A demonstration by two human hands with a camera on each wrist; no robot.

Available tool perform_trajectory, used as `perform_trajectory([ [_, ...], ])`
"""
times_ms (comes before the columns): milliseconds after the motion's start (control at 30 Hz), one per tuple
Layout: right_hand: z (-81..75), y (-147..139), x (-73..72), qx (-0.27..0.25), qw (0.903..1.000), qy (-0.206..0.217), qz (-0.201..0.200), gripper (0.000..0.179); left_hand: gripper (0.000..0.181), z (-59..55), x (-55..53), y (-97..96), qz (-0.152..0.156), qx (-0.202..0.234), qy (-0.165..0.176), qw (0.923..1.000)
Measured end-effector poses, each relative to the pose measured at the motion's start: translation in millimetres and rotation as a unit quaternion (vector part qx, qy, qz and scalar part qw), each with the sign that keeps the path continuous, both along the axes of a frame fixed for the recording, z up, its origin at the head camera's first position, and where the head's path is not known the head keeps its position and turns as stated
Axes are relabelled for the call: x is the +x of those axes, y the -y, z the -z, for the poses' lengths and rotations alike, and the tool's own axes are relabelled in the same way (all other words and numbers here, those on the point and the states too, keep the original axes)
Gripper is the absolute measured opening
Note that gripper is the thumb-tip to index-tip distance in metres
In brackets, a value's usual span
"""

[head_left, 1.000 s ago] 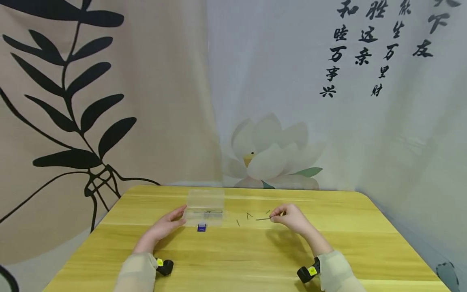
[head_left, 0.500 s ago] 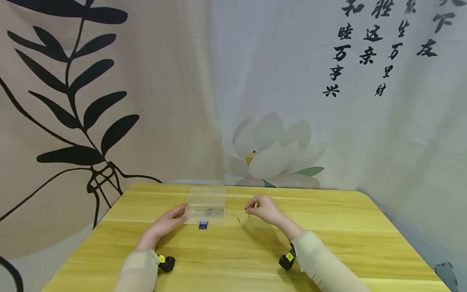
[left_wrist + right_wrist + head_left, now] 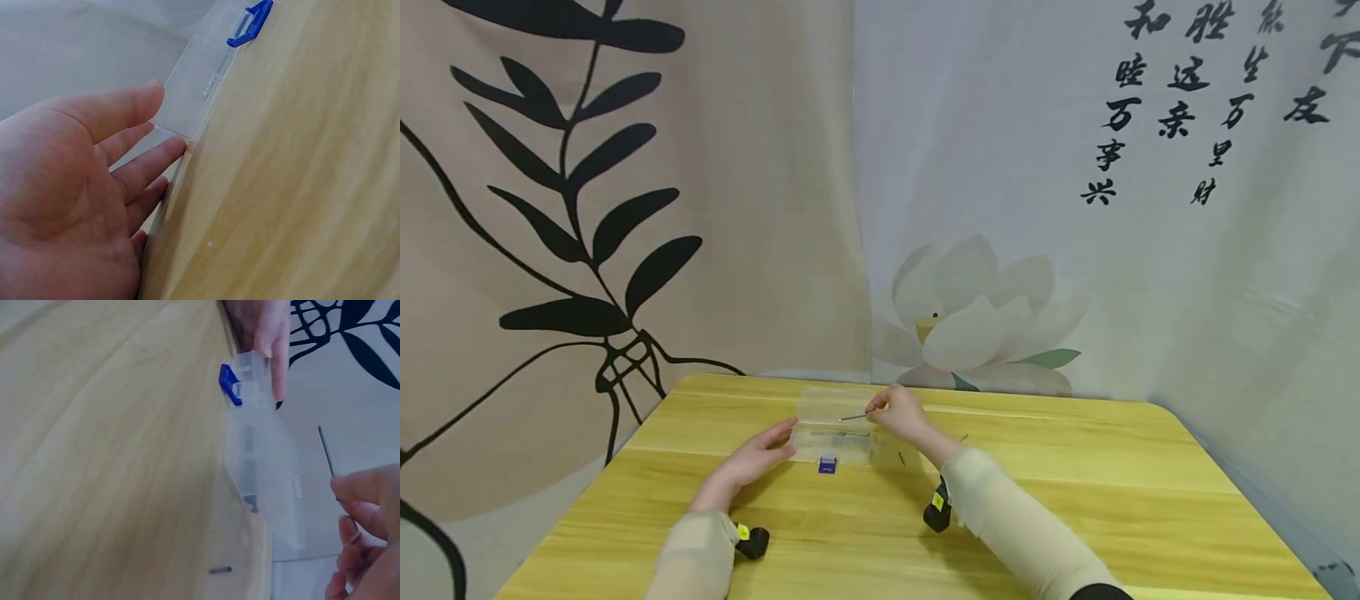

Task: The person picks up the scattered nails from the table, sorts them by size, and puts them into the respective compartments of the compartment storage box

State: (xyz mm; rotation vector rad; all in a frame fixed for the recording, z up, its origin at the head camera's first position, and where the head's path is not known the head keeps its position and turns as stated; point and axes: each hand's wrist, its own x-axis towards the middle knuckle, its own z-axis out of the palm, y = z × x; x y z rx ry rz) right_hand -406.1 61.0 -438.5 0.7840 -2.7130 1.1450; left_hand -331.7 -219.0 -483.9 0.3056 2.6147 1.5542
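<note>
My right hand [image 3: 904, 417] pinches a thin metal nail [image 3: 326, 452] between thumb and fingertips, its pointed end away from the hand. In the head view the nail reaches leftward over a clear plastic box [image 3: 807, 450]. That box stands with its lid [image 3: 831, 403] raised at the back and a blue latch [image 3: 827, 465] at the front. Some thin dark metal pieces [image 3: 842, 433] lie inside it. My left hand [image 3: 81, 175] is at the box's left end, fingers extended, with thumb and fingertips right at the box's corner.
On the wooden table [image 3: 820, 533], a short dark nail [image 3: 902, 457] lies to the right of the box. Another small piece [image 3: 964, 437] shows beyond the right forearm. A printed curtain [image 3: 775, 208] hangs behind the table's far edge.
My right hand has carried the nail leftward from the table's right part to over the box. My left hand has stayed at the box's left side. The head view has shifted slightly.
</note>
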Motion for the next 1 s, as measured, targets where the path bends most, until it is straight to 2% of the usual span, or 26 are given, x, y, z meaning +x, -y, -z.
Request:
perform_trajectory([
  [300,13.1,20,-12.8,-0.006,0.9996,0.027,0.000,0.007,0.059,1.0,-1.5,-2.7,-0.014,0.003,0.011,0.9998],
  [633,17.7,35,-16.2,-0.018,0.9989,0.041,-0.013,0.007,0.058,1.1,-0.4,-3.5,-0.024,0.001,0.015,0.9996],
  [1000,23.6,50,-13.8,0.042,0.9988,0.010,0.020,0.010,0.059,1.2,-1.6,-3.9,-0.018,0.007,0.005,0.9998],
])
